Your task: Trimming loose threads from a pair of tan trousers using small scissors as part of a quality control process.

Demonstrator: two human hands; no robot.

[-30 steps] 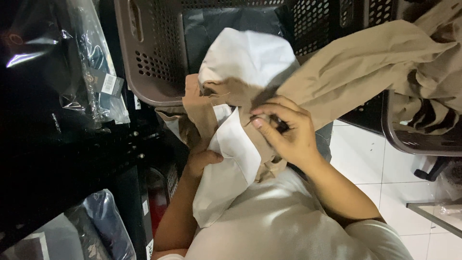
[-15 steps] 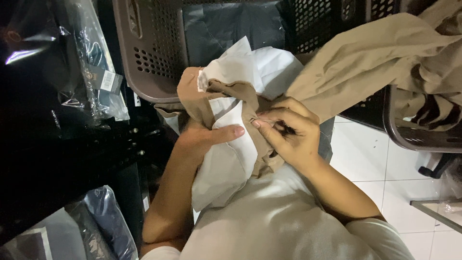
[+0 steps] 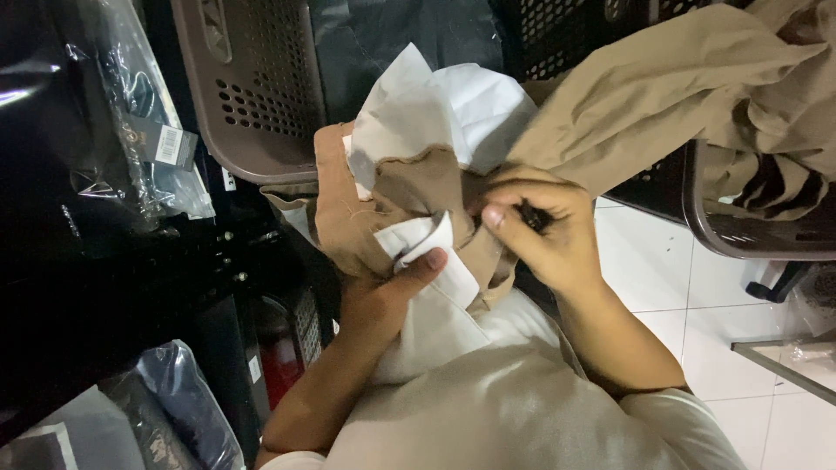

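Observation:
A tan garment (image 3: pixel 653 96) stretches from the upper right down to my hands in the middle of the head view. White lining fabric (image 3: pixel 435 104) bunches above them. My left hand (image 3: pixel 383 300) grips the brown fabric and a white strip (image 3: pixel 427 248) of cloth from below, thumb pressed on the strip. Just right of it, my right hand (image 3: pixel 544 231) pinches a small dark tool (image 3: pixel 533 215) against the tan cloth, fingers closed around it.
A grey perforated plastic basket (image 3: pixel 252 96) stands behind the fabric at upper left. Another basket (image 3: pixel 749 235) with clothes sits at the right over white floor tiles. Plastic-wrapped dark packages (image 3: pixel 131 130) fill the left side.
My left hand came up from under the white fabric and now clamps the brown cloth and white strip with its thumb. The right hand stayed almost still on the tool.

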